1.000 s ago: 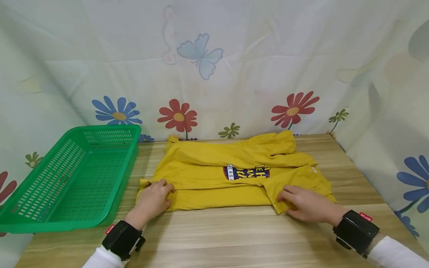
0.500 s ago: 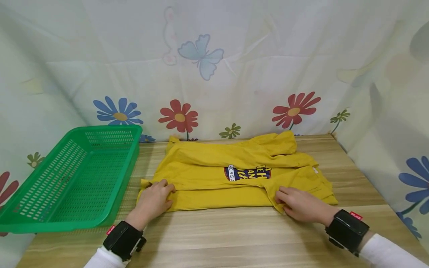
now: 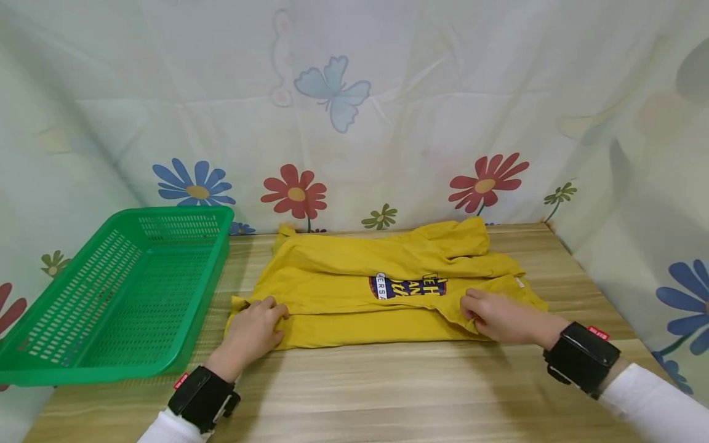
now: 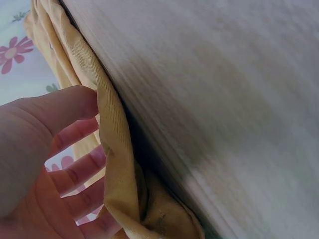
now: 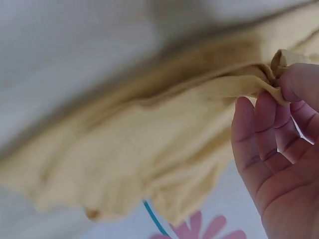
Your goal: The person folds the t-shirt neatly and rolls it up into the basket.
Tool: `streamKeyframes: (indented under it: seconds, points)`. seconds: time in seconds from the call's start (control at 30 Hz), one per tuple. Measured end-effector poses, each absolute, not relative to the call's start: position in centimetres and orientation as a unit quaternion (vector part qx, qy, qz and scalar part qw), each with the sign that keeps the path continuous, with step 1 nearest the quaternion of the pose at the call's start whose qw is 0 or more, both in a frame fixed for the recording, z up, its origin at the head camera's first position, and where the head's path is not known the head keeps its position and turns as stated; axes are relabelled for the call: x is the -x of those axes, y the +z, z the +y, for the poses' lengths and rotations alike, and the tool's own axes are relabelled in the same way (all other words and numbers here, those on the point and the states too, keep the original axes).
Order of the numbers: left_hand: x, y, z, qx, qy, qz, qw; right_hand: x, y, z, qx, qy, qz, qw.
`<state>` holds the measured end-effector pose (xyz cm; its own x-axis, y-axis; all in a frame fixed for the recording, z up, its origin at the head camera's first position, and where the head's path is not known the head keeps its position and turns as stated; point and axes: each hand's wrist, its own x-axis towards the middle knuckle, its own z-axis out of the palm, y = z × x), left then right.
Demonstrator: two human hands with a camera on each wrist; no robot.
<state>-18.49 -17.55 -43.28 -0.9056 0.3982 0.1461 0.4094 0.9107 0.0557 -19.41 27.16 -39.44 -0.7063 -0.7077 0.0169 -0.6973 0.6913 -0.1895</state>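
Your right hand (image 3: 504,317) pinches a fold of the yellow soft-cloth T-shirt (image 3: 338,289) between thumb and fingers, at its near right part. Since a second ago this hand has risen and moved a little to the far side, and the cloth corner which hung past the near edge is now gathered under your fingers. I judge that this brings the loose flap back inside the folded outline. Your left hand (image 3: 252,332) has stayed at the near left corner of the shirt, its fingers bent on the cloth; the fingertips go behind a fold, so I cannot tell whether they grip or only rest. The shirt lies across the far half of the light wood-grain table (image 3: 354,394), and the green perforated plastic basket (image 3: 100,373) stands to its left, apart from it. Some parts are hard to make out: the dark-blue printed badge (image 3: 407,286) is partly covered by folds, the right wrist view is blurred on the cloth, and the basket is cut off at the left border.
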Motion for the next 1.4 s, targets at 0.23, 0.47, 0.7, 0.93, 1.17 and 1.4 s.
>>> streamKeyframes:
  seconds: [0.23,0.47,0.7,0.93,1.17,1.4]
  points:
    - [18.5,-43.2,-17.7,0.216,-0.046,-0.972,0.081,23.1,-35.8,26.2,0.378,-0.031,0.925,-0.002]
    - [18.8,-43.2,-17.8,0.225,-0.045,-0.969,0.092,27.2,-34.3,25.1,0.367,0.037,0.928,-0.042]
    - [20.3,-42.9,-17.9,0.223,-0.018,-0.967,0.120,29.9,-35.5,24.2,0.346,0.065,0.935,-0.050]
    - [22.5,-42.6,-18.2,0.200,-0.013,-0.975,0.093,31.8,-37.6,24.0,0.324,0.067,0.942,-0.061]
    - [23.7,-42.6,-17.9,0.172,-0.010,-0.984,0.033,31.9,-38.7,24.6,0.303,0.035,0.950,-0.064]
    - [23.5,-42.3,-17.7,0.171,-0.002,-0.985,0.031,30.2,-38.3,25.5,0.328,-0.023,0.938,-0.107]
